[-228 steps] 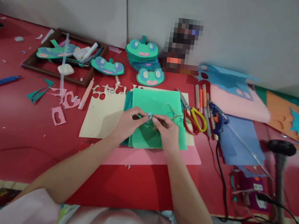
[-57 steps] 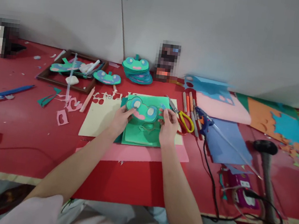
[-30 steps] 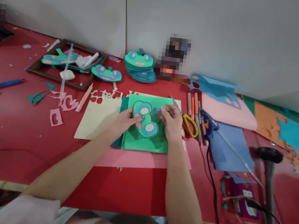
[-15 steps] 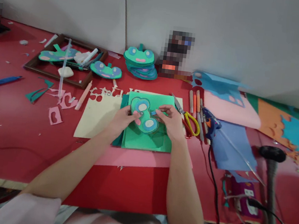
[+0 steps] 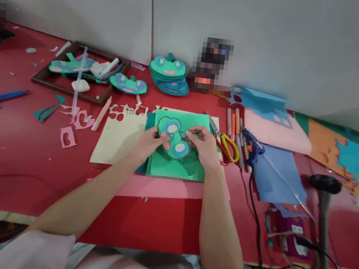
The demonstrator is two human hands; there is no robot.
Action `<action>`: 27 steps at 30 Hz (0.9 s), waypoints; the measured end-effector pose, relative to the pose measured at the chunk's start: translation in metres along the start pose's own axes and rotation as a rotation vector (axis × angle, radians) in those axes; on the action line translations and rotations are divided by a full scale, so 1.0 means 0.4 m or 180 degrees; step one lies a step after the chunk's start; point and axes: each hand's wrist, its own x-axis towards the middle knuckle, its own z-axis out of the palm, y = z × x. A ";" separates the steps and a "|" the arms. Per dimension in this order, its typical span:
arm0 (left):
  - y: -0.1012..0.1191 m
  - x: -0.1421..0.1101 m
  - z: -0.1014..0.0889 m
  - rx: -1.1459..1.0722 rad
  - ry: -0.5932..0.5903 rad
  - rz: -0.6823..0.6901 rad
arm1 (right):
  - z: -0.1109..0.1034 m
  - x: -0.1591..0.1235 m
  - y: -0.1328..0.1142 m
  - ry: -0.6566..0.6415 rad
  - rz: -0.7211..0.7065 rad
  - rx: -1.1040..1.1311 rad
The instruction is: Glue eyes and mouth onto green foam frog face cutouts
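A green foam frog face (image 5: 173, 137) with blue eyes and a pink mouth lies turned sideways over a stack of green foam sheets (image 5: 191, 166). My left hand (image 5: 148, 143) pinches its left edge, fingers closed on it. My right hand (image 5: 204, 145) is closed too, pinching a small blue piece (image 5: 184, 134) against the frog's right side. Under the green sheets lie a cream sheet (image 5: 113, 144) and a pink sheet (image 5: 166, 188).
Yellow-handled scissors (image 5: 227, 145), several markers (image 5: 235, 124) and a blue glue gun (image 5: 251, 147) with a black cord lie to the right. A stack of finished frogs (image 5: 169, 74) stands by the wall. A brown tray (image 5: 75, 77) holds scraps at the left. A black stand (image 5: 325, 200) is at the right.
Earlier both hands worked a small blue piece over the green sheet. A frog face then came into my hands, was turned from level to sideways, and the blue piece went to its right edge.
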 end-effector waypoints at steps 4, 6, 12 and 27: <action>-0.002 -0.001 0.001 -0.0012 0.0004 0.0030 | -0.001 0.001 0.001 -0.0024 0.0041 0.0050; -0.003 -0.002 0.001 -0.0003 0.0000 0.0076 | -0.002 0.002 0.003 -0.0014 0.0063 0.0053; 0.001 -0.003 0.003 0.0068 0.0041 0.0024 | -0.004 0.001 0.005 -0.0054 0.0093 0.0091; 0.004 -0.005 0.002 0.0191 0.0007 0.0023 | -0.008 -0.001 0.013 -0.0250 0.0152 0.0134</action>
